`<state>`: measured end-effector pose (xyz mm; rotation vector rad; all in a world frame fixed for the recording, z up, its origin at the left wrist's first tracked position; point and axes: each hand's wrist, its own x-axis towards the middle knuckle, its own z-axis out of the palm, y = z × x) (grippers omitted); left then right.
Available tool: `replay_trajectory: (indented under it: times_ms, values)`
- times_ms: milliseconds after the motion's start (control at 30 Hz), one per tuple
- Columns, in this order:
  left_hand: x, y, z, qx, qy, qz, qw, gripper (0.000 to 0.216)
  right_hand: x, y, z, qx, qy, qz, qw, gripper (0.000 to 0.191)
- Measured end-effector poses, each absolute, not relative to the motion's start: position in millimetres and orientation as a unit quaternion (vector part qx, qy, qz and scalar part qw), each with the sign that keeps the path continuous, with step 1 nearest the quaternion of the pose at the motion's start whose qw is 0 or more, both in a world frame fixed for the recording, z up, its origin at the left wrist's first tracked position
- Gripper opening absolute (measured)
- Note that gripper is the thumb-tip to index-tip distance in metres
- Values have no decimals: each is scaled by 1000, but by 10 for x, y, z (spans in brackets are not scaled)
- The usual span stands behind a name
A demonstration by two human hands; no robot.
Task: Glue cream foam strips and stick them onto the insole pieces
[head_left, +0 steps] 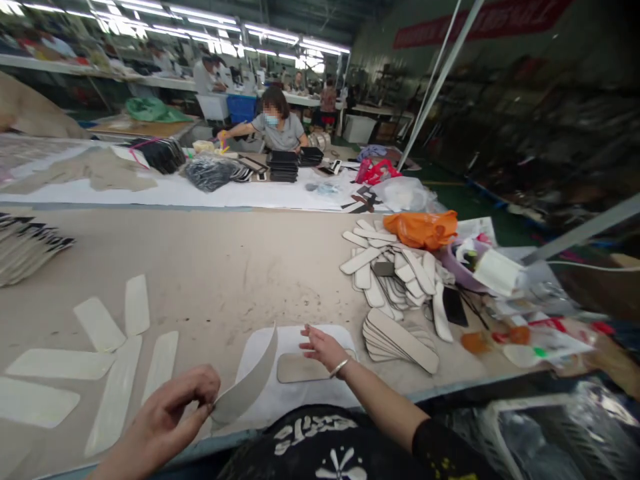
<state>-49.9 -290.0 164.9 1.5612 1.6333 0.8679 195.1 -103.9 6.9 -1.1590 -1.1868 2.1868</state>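
Observation:
My left hand pinches the near end of a thin, curved white strip, which stands bent up off the table. My right hand, a bangle at its wrist, is held with fingers spread over a flat beige strip with rounded ends. Whether it touches that strip I cannot tell. The beige strip lies on a white sheet in front of me. To the left, several pale strips are spread on the table. A fanned stack of beige strips lies right of my right hand.
A loose heap of strips lies at the right, by an orange bag, a purple basin and a dark phone. White-and-black bundles sit at the far left. Across the table a masked person works behind black stacks.

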Motion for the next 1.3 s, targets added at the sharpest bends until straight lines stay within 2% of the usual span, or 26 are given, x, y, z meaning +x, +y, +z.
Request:
replay_trajectory:
  times_ms: [133, 267, 367, 500, 667, 867, 1067, 1300]
  values:
    - [-439, -2801, 1553, 583, 611, 327, 423, 23, 2047, -1073, 133, -408, -423, 788, 182, 49]
    - [-443, -2710, 1389, 554, 618, 328, 451, 26, 2280, -1157, 120, -412, -419, 795, 150, 37]
    - [-430, -2632, 1247, 531, 639, 315, 459, 26, 2494, -1239, 56, -425, -420, 786, 156, 38]
    - [-319, -2490, 969, 482, 689, 277, 466, 24, 2808, -1312, -150, -504, -444, 724, 156, 42]
    - [-84, -2287, 430, 417, 738, 221, 482, 23, 3124, -1287, -427, -629, -484, 590, 146, 30]
    - [72, -2032, -141, 410, 775, 185, 444, 24, 3213, -1062, -494, -707, -540, 445, 106, 17]
    - [103, -1926, -410, 432, 791, 123, 415, 22, 3223, -903, -573, -714, -580, 387, 58, 14]
    - [134, -1918, -543, 436, 792, 93, 417, 23, 3244, -881, -617, -705, -602, 374, 27, 11]
